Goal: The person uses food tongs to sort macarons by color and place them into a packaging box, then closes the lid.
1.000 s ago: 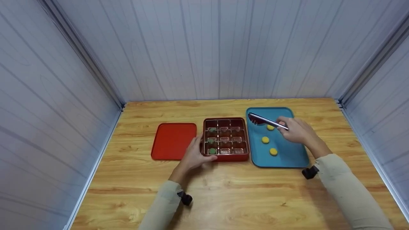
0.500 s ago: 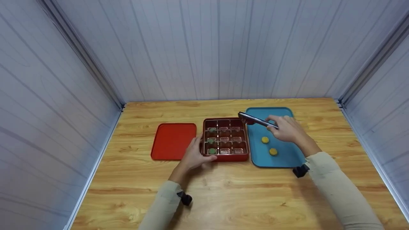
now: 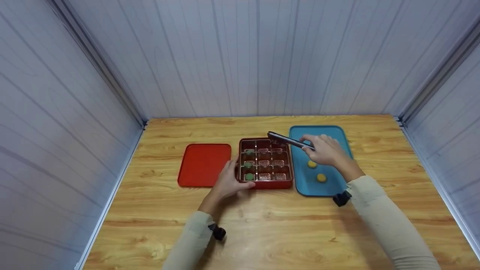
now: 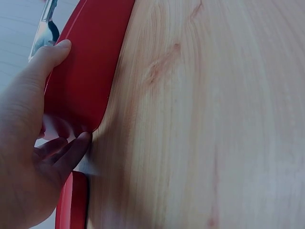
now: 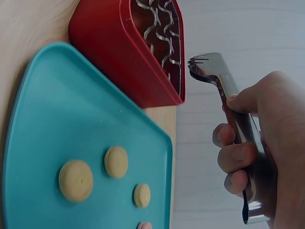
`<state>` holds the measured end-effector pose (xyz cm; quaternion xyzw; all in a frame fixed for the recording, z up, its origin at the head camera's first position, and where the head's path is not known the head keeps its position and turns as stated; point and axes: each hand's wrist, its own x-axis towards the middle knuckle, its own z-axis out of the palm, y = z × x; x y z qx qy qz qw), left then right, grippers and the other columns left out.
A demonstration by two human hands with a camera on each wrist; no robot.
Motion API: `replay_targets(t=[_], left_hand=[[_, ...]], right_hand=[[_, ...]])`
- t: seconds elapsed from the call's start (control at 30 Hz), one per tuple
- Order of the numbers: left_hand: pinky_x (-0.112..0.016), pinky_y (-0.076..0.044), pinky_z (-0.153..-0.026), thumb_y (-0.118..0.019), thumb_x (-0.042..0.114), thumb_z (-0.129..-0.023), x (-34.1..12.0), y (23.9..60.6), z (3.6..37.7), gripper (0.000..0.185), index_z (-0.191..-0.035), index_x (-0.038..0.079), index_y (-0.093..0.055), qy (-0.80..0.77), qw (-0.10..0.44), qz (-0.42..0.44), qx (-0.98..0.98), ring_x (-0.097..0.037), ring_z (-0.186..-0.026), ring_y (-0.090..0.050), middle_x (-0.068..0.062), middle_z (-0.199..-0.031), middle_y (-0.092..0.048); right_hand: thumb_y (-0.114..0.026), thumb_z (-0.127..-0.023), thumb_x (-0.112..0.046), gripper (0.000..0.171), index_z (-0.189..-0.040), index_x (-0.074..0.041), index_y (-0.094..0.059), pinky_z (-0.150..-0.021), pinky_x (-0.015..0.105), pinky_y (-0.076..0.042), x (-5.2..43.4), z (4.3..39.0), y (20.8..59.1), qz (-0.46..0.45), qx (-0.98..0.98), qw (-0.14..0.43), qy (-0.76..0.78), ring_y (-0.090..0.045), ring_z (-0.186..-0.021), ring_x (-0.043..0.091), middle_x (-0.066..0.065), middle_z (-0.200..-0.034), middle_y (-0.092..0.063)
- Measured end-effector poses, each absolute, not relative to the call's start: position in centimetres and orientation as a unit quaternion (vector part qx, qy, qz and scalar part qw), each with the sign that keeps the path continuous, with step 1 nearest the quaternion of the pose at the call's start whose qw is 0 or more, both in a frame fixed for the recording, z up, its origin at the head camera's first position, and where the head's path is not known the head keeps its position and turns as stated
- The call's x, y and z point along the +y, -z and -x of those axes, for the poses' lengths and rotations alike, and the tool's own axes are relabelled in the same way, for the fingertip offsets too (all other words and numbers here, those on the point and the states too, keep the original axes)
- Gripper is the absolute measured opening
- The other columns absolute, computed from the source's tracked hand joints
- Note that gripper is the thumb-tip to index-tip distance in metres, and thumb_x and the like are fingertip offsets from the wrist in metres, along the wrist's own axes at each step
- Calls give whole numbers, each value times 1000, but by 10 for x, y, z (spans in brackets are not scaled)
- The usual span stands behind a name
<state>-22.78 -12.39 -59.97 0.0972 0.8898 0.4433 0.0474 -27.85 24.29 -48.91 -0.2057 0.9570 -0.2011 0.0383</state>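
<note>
I had the metal tongs over the far right corner of the red box, my right hand clamped round their handles. From the wrist view I could not tell for sure whether the toothed tips carried anything. My left hand gripped the box's near left corner. Three green rounds filled its left column; six crinkle-lined cells looked unfilled. Smooth yellow rounds lay on the glossy blue tray just beside it. The flat red lid sat left on the wood-grain table.
</note>
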Motion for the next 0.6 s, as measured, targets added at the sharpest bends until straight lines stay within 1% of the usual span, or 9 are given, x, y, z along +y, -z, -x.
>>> replay_targets(t=[0.13, 0.17, 0.27, 0.3, 0.37, 0.47, 0.5, 0.53, 0.6], left_hand=[[-72, -47, -126, -99, 62, -77, -126, 605, 229, 133, -176, 5, -32, -443, 34, -105, 890, -48, -147, -58, -25, -162, -54], [-72, -47, -125, -98, 63, -77, -126, 606, 230, 132, -176, 4, -33, -443, 32, -108, 890, -48, -147, -58, -25, -161, -55], [-71, -48, -124, -98, 62, -78, -125, 604, 229, 130, -175, 3, -35, -440, 29, -112, 890, -47, -146, -58, -25, -160, -56], [-69, -50, -122, -96, 65, -80, -126, 607, 230, 128, -174, 2, -35, -435, 24, -117, 892, -46, -144, -59, -25, -158, -56], [-70, -49, -123, -97, 60, -82, -125, 604, 229, 126, -175, 2, -34, -436, 30, -117, 892, -46, -145, -58, -26, -159, -56], [-72, -48, -124, -96, 63, -81, -125, 605, 228, 129, -175, 1, -33, -433, 30, -118, 893, -48, -147, -57, -27, -161, -54], [-70, -50, -123, -93, 68, -83, -125, 608, 229, 129, -175, 2, -33, -427, 25, -120, 896, -48, -146, -58, -27, -161, -54], [-72, -47, -125, -96, 62, -82, -124, 604, 228, 129, -176, 1, -31, -433, 31, -116, 893, -49, -148, -57, -28, -162, -53], [-72, -47, -125, -96, 60, -82, -124, 603, 228, 129, -176, 2, -30, -432, 30, -115, 894, -49, -149, -56, -28, -163, -53]], right_hand=[[-61, -114, -23, 33, -143, -12, -72, -49, 29, -23, 234, 280, 489, 212, 954, 38, 207, -35, -50, 13, -2, -61, -49], [-61, -114, -23, 33, -143, -12, -72, -49, 29, -23, 231, 280, 489, 215, 954, 38, 207, -35, -50, 13, -2, -61, -49], [-60, -115, -24, 35, -146, -13, -72, -49, 29, -22, 226, 282, 491, 223, 952, 41, 207, -34, -49, 13, -3, -60, -49], [-59, -115, -25, 36, -147, -13, -71, -49, 29, -23, 224, 282, 491, 224, 951, 43, 208, -34, -49, 12, -4, -59, -48], [-59, -116, -26, 37, -149, -14, -70, -48, 29, -23, 220, 282, 493, 226, 951, 45, 207, -34, -47, 12, -4, -58, -46], [-59, -116, -27, 38, -151, -15, -69, -48, 29, -24, 216, 281, 497, 225, 952, 44, 205, -33, -46, 12, -5, -55, -42], [-59, -116, -28, 38, -151, -16, -69, -48, 29, -24, 214, 281, 499, 224, 953, 43, 202, -32, -46, 12, -5, -55, -40], [-59, -116, -28, 38, -151, -16, -69, -48, 29, -23, 213, 281, 501, 222, 953, 43, 199, -31, -46, 12, -5, -55, -39], [-60, -116, -28, 38, -152, -17, -69, -47, 29, -23, 211, 280, 504, 220, 955, 42, 196, -30, -46, 12, -6, -55, -37]])
